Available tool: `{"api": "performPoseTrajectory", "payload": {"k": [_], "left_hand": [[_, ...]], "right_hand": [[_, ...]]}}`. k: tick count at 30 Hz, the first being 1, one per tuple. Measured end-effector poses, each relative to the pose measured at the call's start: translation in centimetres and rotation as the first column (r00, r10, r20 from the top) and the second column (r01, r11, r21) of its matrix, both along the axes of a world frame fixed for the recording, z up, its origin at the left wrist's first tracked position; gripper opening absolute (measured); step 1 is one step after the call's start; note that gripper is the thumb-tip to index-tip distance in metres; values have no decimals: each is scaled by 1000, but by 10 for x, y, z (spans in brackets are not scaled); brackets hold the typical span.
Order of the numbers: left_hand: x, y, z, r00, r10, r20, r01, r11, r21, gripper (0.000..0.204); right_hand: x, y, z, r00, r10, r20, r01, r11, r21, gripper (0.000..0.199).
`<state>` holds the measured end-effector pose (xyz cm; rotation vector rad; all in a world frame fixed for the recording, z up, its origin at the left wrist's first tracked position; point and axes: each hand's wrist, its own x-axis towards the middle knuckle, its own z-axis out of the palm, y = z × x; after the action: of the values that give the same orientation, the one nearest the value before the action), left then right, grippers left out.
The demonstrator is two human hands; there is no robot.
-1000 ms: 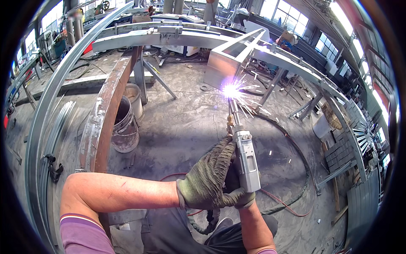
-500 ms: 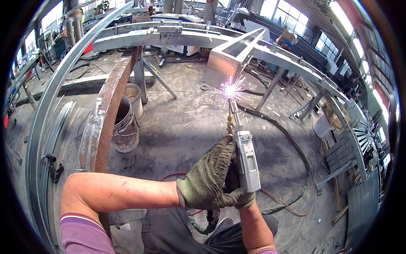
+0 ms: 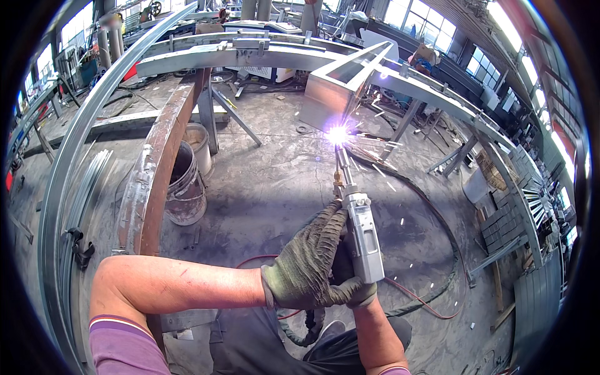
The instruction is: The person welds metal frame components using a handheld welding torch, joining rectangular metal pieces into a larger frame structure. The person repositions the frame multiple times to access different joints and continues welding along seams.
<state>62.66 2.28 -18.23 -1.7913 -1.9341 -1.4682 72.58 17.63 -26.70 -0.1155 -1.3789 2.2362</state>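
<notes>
nearest, a purple sleeve [image 3: 125, 347] with a striped hem covers the left upper arm; trousers [image 3: 250, 344] show below, with a shoe [image 3: 331, 328] between the bare forearms. both hands wear dark green gloves and meet at the torch. the left hand [image 3: 309, 259] lies along its left side, fingers pointing forward, its grip closed on the torch. the right hand [image 3: 360, 295] is under the torch's back end; its grip is around the torch too, though most of its fingers are hidden. the torch [image 3: 364, 240], grey and blocky, is held out in front, above the floor [image 3: 262, 187], pointing away from the person. a brass fitting [image 3: 338, 187] sits just left of its nozzle [image 3: 347, 162]. a dark hose [image 3: 440, 215] curves over the floor to the right, a thin red hose [image 3: 431, 309] near it. to the left a rusty beam [image 3: 140, 206] runs away, with a bucket [image 3: 186, 206] and, just behind, a second bucket [image 3: 199, 150] beside it. at the nozzle's tip is a white-violet glare [image 3: 338, 135], with sparks flying mostly to the right. the glare lies at the lower edge of a box [image 3: 328, 103], a tapered, shiny metal piece; whether the tip touches it i cannot tell. beyond, a curved beam [image 3: 281, 60] crosses, and behind that are a white machine [image 3: 284, 75] and windows [image 3: 431, 28].
</notes>
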Motion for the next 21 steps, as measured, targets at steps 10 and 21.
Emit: {"api": "performPoseTrajectory", "payload": {"k": [10, 21], "left_hand": [[-2, 1, -1, 1000, 9, -2, -9, 1000, 17, 120], [-2, 0, 3, 1000, 14, 4, -14, 1000, 13, 121]], "right_hand": [[5, 4, -1, 999, 33, 36, -36, 994, 101, 36], [4, 6, 10, 1000, -14, 3, 13, 978, 207, 48]]}}
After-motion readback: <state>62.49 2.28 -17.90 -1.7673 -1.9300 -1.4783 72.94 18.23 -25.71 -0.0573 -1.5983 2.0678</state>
